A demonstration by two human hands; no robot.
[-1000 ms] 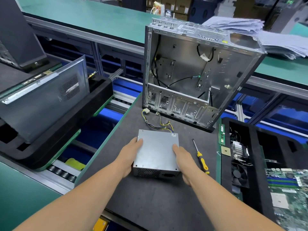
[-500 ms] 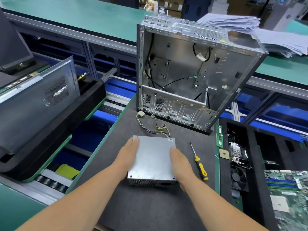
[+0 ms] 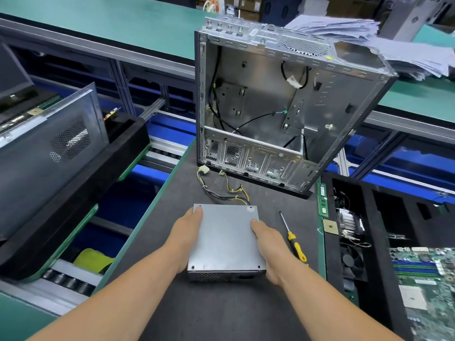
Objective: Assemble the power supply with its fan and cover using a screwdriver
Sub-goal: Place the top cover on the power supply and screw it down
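At the lower centre of the frame my left hand (image 3: 187, 238) and right hand (image 3: 272, 252) clasp the sides of the power supply (image 3: 226, 239) on the dark mat (image 3: 172, 193), screwdriver (image 3: 293, 238) just right.

Left hand (image 3: 187, 236): fingers hidden behind the left wall of the power supply (image 3: 225, 238); only thumb and back of hand show. Right hand (image 3: 270, 252): fingers hidden behind the right wall; grip cannot be judged. Both forearms cut by the bottom edge.
Motherboard (image 3: 426, 291), lower right: cut by the right and bottom edges; markings too small to read.
Grey side panel (image 3: 49, 153), left: cut by the left edge.
Paper stack (image 3: 403, 48), upper right: blurred, runs off the right edge.
Boxes (image 3: 246, 6), top centre: cut by the top edge, labels unreadable.
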